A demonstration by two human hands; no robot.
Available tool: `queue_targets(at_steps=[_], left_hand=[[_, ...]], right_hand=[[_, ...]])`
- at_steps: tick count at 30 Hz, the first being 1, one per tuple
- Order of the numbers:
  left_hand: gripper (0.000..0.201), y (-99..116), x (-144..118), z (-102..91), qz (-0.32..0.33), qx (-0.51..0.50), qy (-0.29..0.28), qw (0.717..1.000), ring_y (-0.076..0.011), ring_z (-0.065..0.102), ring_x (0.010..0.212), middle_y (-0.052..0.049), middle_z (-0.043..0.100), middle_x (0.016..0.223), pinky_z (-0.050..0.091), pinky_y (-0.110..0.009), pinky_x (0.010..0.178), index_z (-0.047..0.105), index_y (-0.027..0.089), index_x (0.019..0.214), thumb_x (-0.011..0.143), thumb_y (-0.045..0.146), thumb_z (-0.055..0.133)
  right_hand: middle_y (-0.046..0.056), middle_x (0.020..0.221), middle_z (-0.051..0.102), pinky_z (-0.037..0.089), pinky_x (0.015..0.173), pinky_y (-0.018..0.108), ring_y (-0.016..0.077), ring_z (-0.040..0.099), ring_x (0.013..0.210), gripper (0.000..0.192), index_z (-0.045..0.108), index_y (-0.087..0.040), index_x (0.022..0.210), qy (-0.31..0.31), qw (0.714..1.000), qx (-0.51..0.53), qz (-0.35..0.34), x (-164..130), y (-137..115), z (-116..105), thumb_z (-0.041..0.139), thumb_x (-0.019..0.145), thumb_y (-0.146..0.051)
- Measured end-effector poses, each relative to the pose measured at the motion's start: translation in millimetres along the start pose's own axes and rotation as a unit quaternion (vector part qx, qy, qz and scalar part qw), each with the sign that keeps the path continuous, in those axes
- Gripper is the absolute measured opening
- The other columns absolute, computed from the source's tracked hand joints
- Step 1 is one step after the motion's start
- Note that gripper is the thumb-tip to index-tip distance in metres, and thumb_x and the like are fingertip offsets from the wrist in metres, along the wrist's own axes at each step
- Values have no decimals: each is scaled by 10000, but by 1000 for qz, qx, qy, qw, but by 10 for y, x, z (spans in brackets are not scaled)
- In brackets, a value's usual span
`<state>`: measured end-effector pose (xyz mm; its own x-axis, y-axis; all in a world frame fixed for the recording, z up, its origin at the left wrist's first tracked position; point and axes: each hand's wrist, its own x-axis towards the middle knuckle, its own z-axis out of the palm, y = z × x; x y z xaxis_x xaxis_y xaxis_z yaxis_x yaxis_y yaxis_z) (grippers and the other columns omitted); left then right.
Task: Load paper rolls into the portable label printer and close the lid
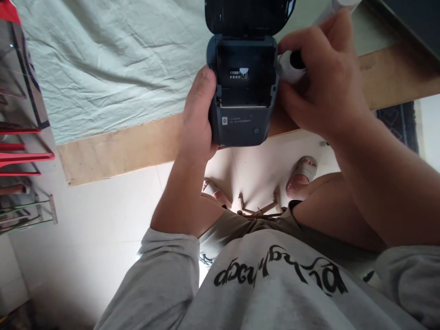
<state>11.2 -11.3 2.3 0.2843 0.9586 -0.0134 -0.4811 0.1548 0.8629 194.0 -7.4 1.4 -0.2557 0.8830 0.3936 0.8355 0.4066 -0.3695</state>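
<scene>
A small dark grey label printer [242, 110] is held over the table's front edge, its lid [245, 16] flipped up and the paper bay empty. My left hand [196, 117] grips the printer's left side, thumb along its edge. My right hand [323, 78] is at the printer's right side, fingers closed on a white paper roll with a dark core [292, 64]. A strip of white paper [338, 7] runs up from that hand toward the top edge.
The wooden table [113, 149] carries a pale green wrinkled cloth [113, 59]. Red and clear racks [20, 151] stand at the left. Below are a white tiled floor [103, 220], my sandalled feet [302, 174] and a wooden stool frame [257, 208].
</scene>
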Motion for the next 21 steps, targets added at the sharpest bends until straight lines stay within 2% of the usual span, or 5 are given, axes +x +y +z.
queue_targets(at_steps=[5, 10, 13, 16, 21], left_hand=[[265, 13, -6, -1, -3, 23, 10, 1000, -251, 526, 1024, 24, 604, 986, 455, -381, 672, 521, 311, 785, 823, 505, 344], [299, 24, -17, -5, -19, 56, 27, 998, -237, 525, 1030, 43, 586, 1044, 459, -349, 660, 514, 311, 814, 795, 568, 364], [281, 22, -16, 4, -12, 53, 29, 998, -236, 530, 1021, 11, 591, 1012, 458, -338, 658, 488, 275, 797, 803, 536, 383], [225, 18, -8, 13, -6, 31, 18, 999, -230, 533, 1014, 8, 595, 987, 456, -334, 654, 482, 275, 787, 821, 474, 381], [189, 11, 0, 20, -5, 5, 15, 1000, -224, 543, 982, -5, 602, 955, 450, -329, 651, 501, 289, 780, 832, 408, 363]], right_hand=[[52, 1109, 446, 369, 862, 154, 56, 436, 963, 560, 336, -174, 1211, -16, 999, 39, 1, 5, -17, -25, 400, 655, -147], [57, 1027, 437, 364, 881, 158, 60, 433, 985, 440, 466, -230, 1121, 3, 1000, 6, -5, 5, 3, 6, 429, 683, -213], [58, 1034, 445, 367, 892, 153, 55, 439, 983, 500, 449, -223, 1160, 21, 999, 34, -5, 3, -1, 9, 426, 665, -161], [43, 1030, 478, 375, 896, 159, 58, 451, 967, 558, 422, -166, 1157, -2, 998, 63, -23, -2, -13, -11, 410, 603, -103], [61, 1057, 414, 389, 911, 207, 89, 425, 1016, 465, 455, -176, 1137, -25, 1000, 11, -2, -3, -3, -37, 460, 673, -204]])
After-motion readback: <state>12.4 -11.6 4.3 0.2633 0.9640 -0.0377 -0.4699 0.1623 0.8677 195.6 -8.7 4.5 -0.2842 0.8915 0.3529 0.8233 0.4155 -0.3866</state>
